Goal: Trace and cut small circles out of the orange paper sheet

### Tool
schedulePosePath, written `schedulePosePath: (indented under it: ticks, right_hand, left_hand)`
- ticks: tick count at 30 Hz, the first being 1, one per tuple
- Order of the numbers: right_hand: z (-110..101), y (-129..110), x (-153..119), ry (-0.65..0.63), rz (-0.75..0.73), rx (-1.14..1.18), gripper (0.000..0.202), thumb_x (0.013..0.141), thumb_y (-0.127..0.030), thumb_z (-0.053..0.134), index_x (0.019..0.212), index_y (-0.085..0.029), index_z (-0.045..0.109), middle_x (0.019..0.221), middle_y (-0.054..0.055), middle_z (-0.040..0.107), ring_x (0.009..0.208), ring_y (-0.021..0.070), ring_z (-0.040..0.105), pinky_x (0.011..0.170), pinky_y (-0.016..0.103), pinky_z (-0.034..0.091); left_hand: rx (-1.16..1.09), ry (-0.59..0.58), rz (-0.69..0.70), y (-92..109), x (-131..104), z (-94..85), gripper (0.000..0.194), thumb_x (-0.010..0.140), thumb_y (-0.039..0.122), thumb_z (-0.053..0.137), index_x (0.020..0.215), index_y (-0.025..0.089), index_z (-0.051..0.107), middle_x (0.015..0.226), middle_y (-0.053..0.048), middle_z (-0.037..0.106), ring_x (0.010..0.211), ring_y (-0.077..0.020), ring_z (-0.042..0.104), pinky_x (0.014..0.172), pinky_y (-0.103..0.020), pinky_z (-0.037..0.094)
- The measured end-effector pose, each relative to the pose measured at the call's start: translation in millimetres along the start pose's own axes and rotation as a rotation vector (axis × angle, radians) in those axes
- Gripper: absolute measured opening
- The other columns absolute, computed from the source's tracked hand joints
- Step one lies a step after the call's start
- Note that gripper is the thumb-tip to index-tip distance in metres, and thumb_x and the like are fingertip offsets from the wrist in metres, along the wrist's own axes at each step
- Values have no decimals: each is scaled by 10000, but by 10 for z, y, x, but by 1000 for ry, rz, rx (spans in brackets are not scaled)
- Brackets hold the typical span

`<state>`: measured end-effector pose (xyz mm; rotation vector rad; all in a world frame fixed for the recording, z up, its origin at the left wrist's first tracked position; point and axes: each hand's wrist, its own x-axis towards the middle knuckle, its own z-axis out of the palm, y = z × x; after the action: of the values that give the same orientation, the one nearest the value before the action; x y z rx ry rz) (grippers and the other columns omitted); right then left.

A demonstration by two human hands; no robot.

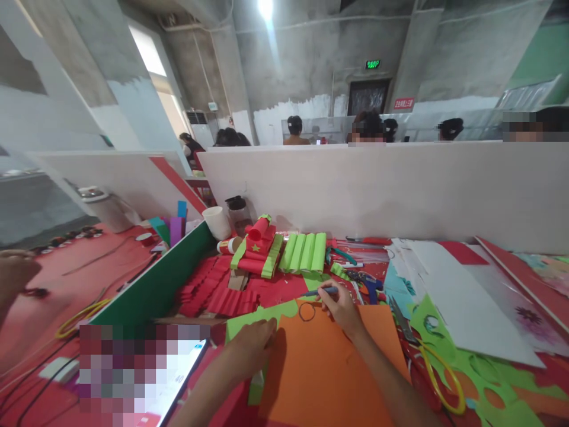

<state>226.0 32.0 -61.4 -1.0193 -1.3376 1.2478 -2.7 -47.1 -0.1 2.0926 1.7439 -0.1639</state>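
Note:
An orange paper sheet (320, 367) lies in front of me on the cluttered table. My right hand (340, 305) holds a blue pen (320, 292) at the sheet's far edge, beside a small drawn circle (306, 312). My left hand (251, 341) rests flat on the sheet's left edge, over a green paper piece (260, 317). Both forearms reach in from the bottom.
Folded red paper (217, 290) and green pleated rolls (304, 252) lie beyond the sheet. Scissors with yellow handles (438, 373), white sheets (462, 296) and green cut-outs (484, 373) sit right. A phone (178, 379) lies at left, a white cup (217, 222) by the partition (377, 190). People sit beyond.

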Motion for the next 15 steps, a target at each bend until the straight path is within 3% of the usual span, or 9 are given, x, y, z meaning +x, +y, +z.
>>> schedulePosePath:
  ticks: [7, 11, 15]
  right_hand:
    - [7, 16, 4, -8, 21, 48, 305, 842, -478, 642, 864, -184, 563, 645, -5, 634, 436, 73, 458, 358, 147, 314]
    - [5, 49, 21, 5, 9, 72, 318, 839, -488, 646, 859, -186, 548, 620, -15, 624, 412, 69, 445, 343, 147, 305]
    - [-5, 51, 25, 22, 4, 80, 330, 831, -500, 655, 853, -192, 539, 608, -19, 621, 407, 73, 454, 335, 147, 300]
  left_hand:
    - [-30, 93, -38, -68, 26, 154, 200, 784, 57, 407, 850, 203, 526, 811, -49, 627, 729, -206, 598, 597, -286, 290]
    - [-384, 230, 48, -134, 200, -9, 176, 822, 122, 407, 846, 197, 565, 810, -36, 650, 760, -181, 604, 663, -266, 372]
    - [-842, 316, 202, -144, 587, -117, 149, 824, 308, 517, 801, 180, 591, 706, -22, 628, 684, -172, 592, 675, -274, 442]
